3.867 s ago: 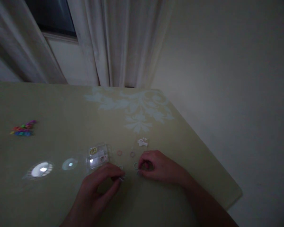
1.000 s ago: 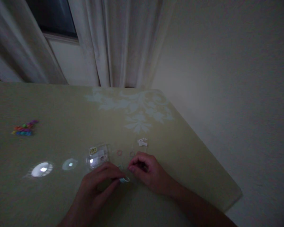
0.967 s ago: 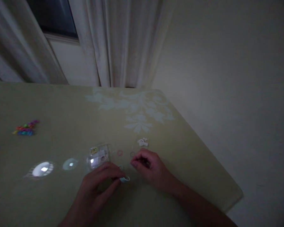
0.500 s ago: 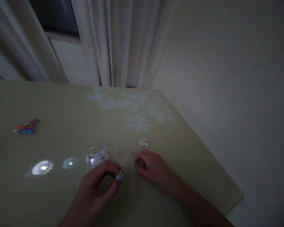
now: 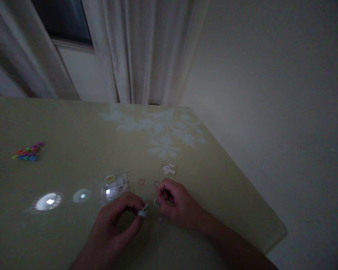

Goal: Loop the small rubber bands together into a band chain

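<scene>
Between the thumb and fingertips of my left hand [image 5: 115, 225] sits a small bundle of pale elastic bands [image 5: 142, 213], with one loop sticking up. My right hand [image 5: 180, 200] pinches a pale green elastic band [image 5: 156, 203] just right of that bundle, a small gap apart. Around the hands lie single bands: a pink band [image 5: 141, 182] beyond, a purple band [image 5: 157, 183] by my right fingers, and a dim purplish band [image 5: 160, 218] below them. Past my left knuckles is a clear plastic box [image 5: 122, 176] with yellow bands [image 5: 110, 179] inside.
A small clear packet with white print [image 5: 169, 169] lies beyond my right hand. Far left on the table [image 5: 73, 150] is a pile of small multicoloured pieces [image 5: 28, 153]. The table's right edge slants beside a wall; curtains [image 5: 141, 52] hang at the back.
My right hand has lifted the pale green band slightly and drawn it a little toward me and leftward. The left hand keeps its bundle, almost still.
</scene>
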{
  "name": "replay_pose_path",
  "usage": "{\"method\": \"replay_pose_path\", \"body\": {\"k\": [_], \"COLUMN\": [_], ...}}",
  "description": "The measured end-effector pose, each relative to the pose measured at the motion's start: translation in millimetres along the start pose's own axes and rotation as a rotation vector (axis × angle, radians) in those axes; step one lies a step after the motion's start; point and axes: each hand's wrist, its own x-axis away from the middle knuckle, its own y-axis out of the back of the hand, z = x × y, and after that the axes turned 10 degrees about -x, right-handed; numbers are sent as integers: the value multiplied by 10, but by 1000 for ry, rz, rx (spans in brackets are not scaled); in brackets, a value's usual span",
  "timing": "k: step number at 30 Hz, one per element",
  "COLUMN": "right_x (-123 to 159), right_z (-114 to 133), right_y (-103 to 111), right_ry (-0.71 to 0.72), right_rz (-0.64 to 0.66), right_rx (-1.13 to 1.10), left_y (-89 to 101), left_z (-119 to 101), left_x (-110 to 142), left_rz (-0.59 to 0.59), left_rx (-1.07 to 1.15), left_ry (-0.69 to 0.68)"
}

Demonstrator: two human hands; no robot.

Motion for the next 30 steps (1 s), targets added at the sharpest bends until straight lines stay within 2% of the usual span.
{"method": "replay_pose_path", "body": {"k": [6,11,19,25,30], "right_x": [45,48,36,49,69], "right_z": [-14,-6,23,11,-13], "right_y": [-112,-125,-120,-143,-176], "right_ry": [-35,-52,-133,-161,-168], "right_rz": [24,20,26,48,91], "right_rx": [-160,-228,-391,-426,-427], "left_y": [17,27,53,46,43], "left_z": [-26,-46,10,76,105], "left_x": [-17,-49,-32,4,-22], "left_rz": [-2,10,-22,-10,26], "left_rx": [-40,-14,-61,-81,-15], "left_ry": [-64,-51,-172,-129,-265]}}
